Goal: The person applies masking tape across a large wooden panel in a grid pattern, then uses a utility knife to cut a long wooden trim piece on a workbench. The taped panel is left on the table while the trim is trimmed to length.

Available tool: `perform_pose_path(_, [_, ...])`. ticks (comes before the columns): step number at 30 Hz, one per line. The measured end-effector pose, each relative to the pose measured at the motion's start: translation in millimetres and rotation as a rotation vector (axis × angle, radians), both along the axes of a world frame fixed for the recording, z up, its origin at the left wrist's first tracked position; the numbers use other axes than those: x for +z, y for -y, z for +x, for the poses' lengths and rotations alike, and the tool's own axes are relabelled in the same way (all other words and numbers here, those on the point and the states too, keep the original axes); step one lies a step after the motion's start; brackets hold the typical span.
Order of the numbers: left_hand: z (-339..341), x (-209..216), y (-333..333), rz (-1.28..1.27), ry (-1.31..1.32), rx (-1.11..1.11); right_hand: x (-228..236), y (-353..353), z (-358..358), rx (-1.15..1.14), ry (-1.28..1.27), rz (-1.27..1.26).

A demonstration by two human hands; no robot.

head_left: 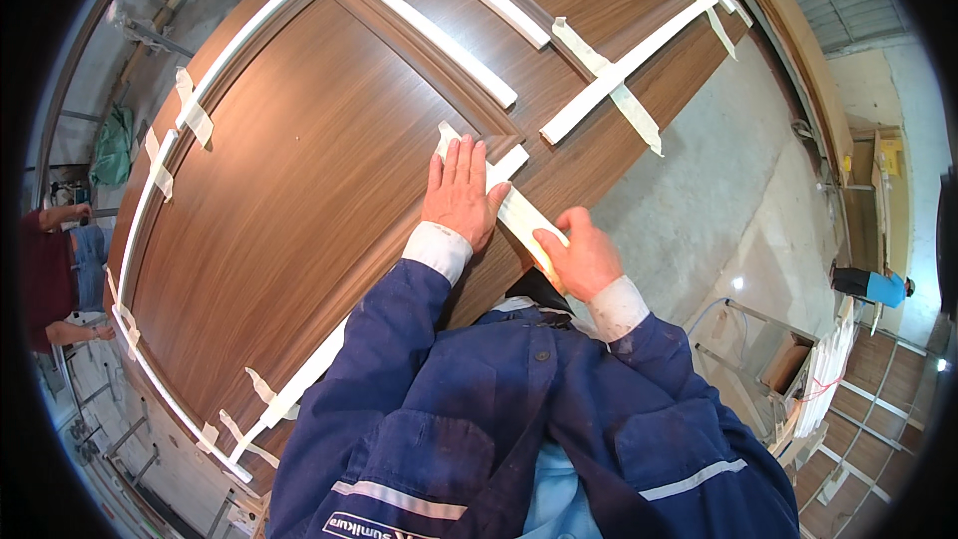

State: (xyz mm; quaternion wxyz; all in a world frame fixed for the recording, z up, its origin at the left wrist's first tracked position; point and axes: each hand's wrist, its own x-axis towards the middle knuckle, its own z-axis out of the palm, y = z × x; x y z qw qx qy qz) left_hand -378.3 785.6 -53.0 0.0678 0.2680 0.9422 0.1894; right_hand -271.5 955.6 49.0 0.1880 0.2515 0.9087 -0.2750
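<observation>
A brown wood-grain panel (289,140) with raised moulding lies in front of me. My left hand (461,192) is flat on it, fingers stretched out, pressing a strip of pale masking tape (521,218) whose far end pokes out past the fingertips. The tape crosses a white strip (511,164), which shows beyond the hand. My right hand (581,252) grips the tape's near end between thumb and fingers, by the panel's edge. Farther off, another white strip (624,70) is held down by a piece of masking tape (635,112).
White strips (434,38) lie along the panel, several with tape across them. At far left stands a person (62,274) in a dark red top; another person (883,287) in blue is at far right. Long boards (798,40) stand at the right. Concrete floor (699,200) shows beside the panel.
</observation>
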Motion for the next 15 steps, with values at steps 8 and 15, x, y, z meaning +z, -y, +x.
perform_pose_path(8, [0.6, 7.3, -0.6, -0.032, 0.018, -0.008, -21.3, -23.9, 16.9, -0.123, 0.253, 0.052])
perform_pose_path(15, [0.3, 9.7, -1.2, -0.031, 0.018, -0.003, -19.7, -15.5, 41.1, -0.196, 0.201, -0.315])
